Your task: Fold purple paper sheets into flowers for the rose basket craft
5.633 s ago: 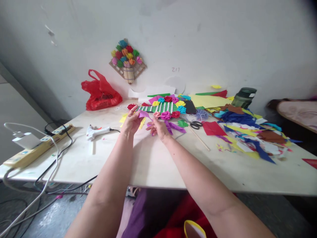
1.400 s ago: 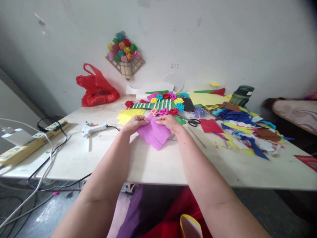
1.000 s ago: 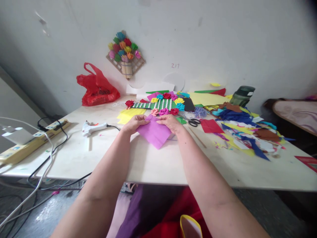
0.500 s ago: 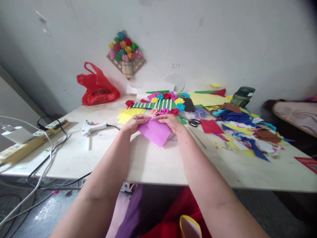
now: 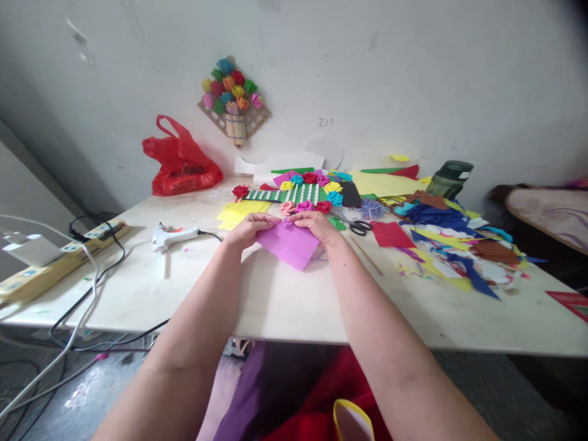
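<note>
A square sheet of purple paper (image 5: 291,245) is held over the near-middle of the table, one corner pointing down toward me. My left hand (image 5: 250,230) pinches its far left edge, and my right hand (image 5: 318,226) pinches the far right edge. Between my fingertips the far edge looks bunched or rolled; its exact shape is too small to tell. Just beyond the hands lies a green, guitar-shaped piece (image 5: 301,195) with white strips, ringed by colourful paper roses. Yellow paper sheets (image 5: 239,213) lie behind my left hand.
A white glue gun (image 5: 177,236) rests on the left, near a power strip (image 5: 59,260) with trailing cables. Scissors (image 5: 361,228), a thin stick (image 5: 367,254), red paper (image 5: 392,234) and a heap of scraps (image 5: 441,223) lie right. A red bag (image 5: 184,159) and dark bottle (image 5: 450,179) stand behind.
The purple paper has shifted very slightly, and its far edge looks a little more bunched between the fingertips. Both hands stay in nearly the same place.
</note>
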Demonstrator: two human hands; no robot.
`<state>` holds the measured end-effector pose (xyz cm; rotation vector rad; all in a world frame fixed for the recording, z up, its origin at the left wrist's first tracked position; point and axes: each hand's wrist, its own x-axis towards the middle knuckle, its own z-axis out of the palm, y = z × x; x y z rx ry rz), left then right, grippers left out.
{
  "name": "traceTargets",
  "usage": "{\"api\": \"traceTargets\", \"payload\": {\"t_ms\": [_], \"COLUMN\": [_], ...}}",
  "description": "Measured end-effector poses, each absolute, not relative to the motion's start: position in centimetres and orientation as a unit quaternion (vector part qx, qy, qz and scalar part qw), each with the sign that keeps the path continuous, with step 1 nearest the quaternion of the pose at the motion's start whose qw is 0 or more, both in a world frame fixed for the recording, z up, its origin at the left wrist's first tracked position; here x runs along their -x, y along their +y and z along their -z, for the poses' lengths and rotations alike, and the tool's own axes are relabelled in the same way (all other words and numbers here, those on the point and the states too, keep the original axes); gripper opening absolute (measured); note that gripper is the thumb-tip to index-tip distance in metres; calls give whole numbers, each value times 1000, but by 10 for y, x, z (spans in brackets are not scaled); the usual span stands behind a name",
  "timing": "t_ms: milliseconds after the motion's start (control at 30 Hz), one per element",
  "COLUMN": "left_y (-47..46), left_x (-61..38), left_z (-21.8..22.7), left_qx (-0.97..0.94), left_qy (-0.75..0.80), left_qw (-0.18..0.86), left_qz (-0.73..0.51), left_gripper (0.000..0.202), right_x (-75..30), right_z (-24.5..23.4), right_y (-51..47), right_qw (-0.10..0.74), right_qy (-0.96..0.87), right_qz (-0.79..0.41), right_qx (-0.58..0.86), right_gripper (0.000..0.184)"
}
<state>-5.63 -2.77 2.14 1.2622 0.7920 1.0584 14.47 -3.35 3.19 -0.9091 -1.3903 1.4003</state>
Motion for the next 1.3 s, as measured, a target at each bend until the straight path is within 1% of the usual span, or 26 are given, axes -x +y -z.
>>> {"api": "traceTargets", "payload": {"t_ms": [467,633,733,833,967,1067,1133,1300], "left_y": [-25,-24,-25,-27,-29,-30,-31,-32], "left_x": [57,57,56,55,54,53,52,49], "left_z": [-21,-21,-22,-23,-25,-26,-27,-27], "left_qx": [-571,-580,-579,-585,-604,-614,-617,-630], "left_qy": [336,342,351,349,346,343,341,335], "left_qw": [591,585,592,592,579,573,569,564], "left_qz": [-460,-453,-437,-431,-424,-421,-423,-416], "left_gripper": [19,20,28,38,43,45,46,48], "right_x": [-146,-146,-144,-143,-144,-145,-145,-143], "right_z": [-32,-29,-26,-24,-26,-28,-28,-25], "right_y": [-34,-32,-29,-27,-30,-33,-34,-32], "right_qw": [457,476,488,492,499,478,465,459], "right_qy": [-587,-594,-587,-592,-588,-575,-582,-621], "right_qz": [-555,-547,-534,-523,-515,-540,-535,-457], "right_qx": [373,347,364,366,375,386,399,442], "right_gripper": [20,19,21,28,35,40,39,31]}}
